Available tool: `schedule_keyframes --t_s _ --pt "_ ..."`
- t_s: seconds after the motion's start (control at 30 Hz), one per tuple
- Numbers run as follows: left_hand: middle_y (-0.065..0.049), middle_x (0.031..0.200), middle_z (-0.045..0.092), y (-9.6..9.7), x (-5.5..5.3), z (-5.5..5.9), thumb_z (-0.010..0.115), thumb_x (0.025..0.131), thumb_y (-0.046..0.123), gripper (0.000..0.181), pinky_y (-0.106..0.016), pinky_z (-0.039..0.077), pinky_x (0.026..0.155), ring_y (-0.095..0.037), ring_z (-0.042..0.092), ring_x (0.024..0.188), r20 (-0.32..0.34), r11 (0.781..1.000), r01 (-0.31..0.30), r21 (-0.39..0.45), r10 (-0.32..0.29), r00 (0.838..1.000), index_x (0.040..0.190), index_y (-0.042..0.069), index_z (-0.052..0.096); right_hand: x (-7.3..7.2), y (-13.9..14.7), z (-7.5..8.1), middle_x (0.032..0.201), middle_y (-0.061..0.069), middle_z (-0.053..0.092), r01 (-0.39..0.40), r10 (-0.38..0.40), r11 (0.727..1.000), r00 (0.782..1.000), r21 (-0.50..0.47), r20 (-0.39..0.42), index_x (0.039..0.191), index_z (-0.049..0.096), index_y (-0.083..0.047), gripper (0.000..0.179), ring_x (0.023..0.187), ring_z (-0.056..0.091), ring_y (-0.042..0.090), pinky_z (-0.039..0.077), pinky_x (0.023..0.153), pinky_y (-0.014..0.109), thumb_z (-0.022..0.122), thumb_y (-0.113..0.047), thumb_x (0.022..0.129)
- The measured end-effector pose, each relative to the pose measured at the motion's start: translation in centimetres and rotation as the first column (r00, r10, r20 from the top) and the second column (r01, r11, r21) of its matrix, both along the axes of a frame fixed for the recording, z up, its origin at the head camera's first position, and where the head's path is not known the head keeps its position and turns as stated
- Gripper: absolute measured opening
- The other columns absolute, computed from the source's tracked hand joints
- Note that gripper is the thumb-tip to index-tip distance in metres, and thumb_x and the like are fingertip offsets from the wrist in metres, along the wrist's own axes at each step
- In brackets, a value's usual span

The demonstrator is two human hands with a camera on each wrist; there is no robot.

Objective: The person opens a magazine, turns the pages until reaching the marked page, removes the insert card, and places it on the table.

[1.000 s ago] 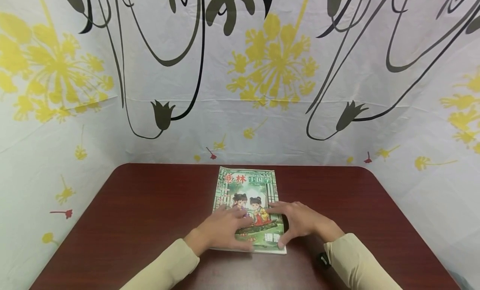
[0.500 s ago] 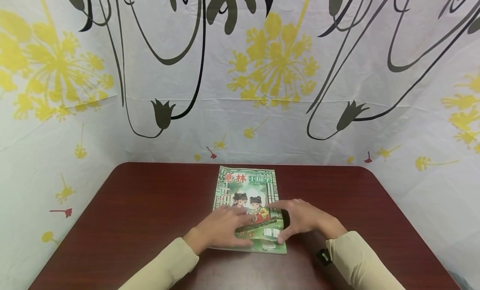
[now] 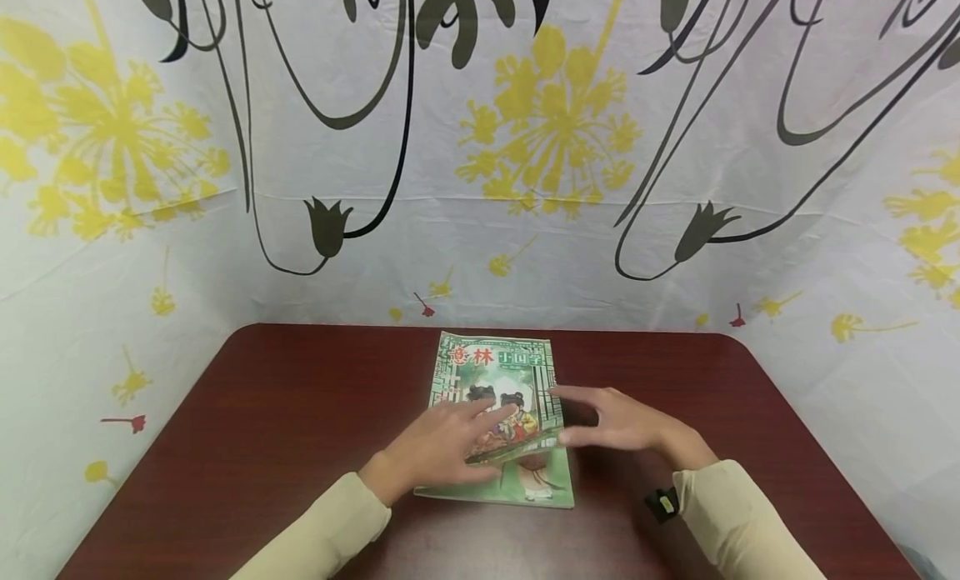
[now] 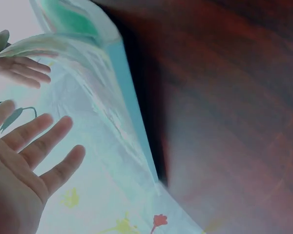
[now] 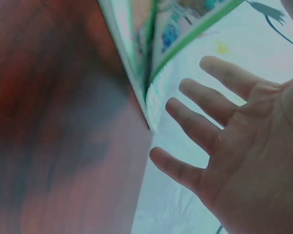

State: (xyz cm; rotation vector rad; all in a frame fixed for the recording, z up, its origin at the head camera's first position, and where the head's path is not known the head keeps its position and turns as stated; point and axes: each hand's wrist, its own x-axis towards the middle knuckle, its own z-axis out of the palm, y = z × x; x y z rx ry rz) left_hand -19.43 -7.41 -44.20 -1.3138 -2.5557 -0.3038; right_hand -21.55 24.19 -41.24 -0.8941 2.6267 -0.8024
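Observation:
A magazine [image 3: 525, 372] with an illustrated green cover lies before me, its near right part lifted and bent upward to show a green page [image 3: 540, 484] beneath. My left hand [image 3: 438, 442] is over its left side, fingers spread toward the cover, thumb close to the lifted edge. At the right edge, my right hand [image 3: 622, 417] has its thumb tip right at the raised corner and its index finger stretched to the cover's side. Both wrist views show straight, parted fingers: the left hand [image 4: 29, 165] and the right hand [image 5: 234, 136] beside the fanned pages [image 5: 151, 53].
A dark red-brown table [image 3: 315, 397] carries the magazine. Behind and around it hangs a white cloth [image 3: 390, 272] printed with yellow and grey flowers. A dark wristband [image 3: 662, 505] sits below the right sleeve [image 3: 738, 513].
The magazine's near right edge has risen from flat and bent away from me, uncovering a page. My right hand has moved slightly up and right; the left has shifted a little.

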Motion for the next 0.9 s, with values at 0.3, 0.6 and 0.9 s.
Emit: schedule_keyframes --t_s 0.3,0.6,0.9 --pt "-0.011 0.152 0.044 -0.4 -0.2 1.0 0.078 0.081 0.045 0.085 -0.047 0.046 0.102 -0.026 0.047 0.136 -0.154 0.995 0.064 0.082 -0.051 0.987 0.153 0.022 0.040 -0.1 1.5 0.9 0.152 0.013 0.044 0.148 -0.146 0.989 0.987 0.023 -0.067 0.151 0.042 -0.010 0.069 0.139 0.041 0.035 0.037 0.106 0.059 0.057 -0.049 0.097" --pt "-0.007 0.160 0.032 -1.0 -0.2 1.6 0.073 0.083 0.033 0.074 -0.051 0.025 0.117 -0.029 0.027 0.148 -0.454 0.999 0.050 -0.005 -0.047 0.890 0.151 0.023 0.044 0.6 1.3 -0.5 0.155 0.021 0.036 0.164 -0.135 0.970 0.977 0.178 -0.165 0.153 0.034 -0.004 0.096 0.138 0.041 0.040 0.033 0.104 0.066 0.067 -0.061 0.085" --pt "-0.004 0.156 0.040 -1.3 0.4 2.0 0.067 0.090 0.023 0.055 -0.056 0.015 0.119 -0.026 0.027 0.148 -0.527 0.993 -0.015 -0.115 -0.048 0.848 0.144 0.019 0.055 1.7 -1.5 -2.5 0.155 0.019 0.038 -0.049 0.081 0.976 0.986 0.211 -0.147 0.149 0.045 -0.010 0.103 0.140 0.039 0.038 0.024 0.104 0.073 0.079 -0.065 0.068"
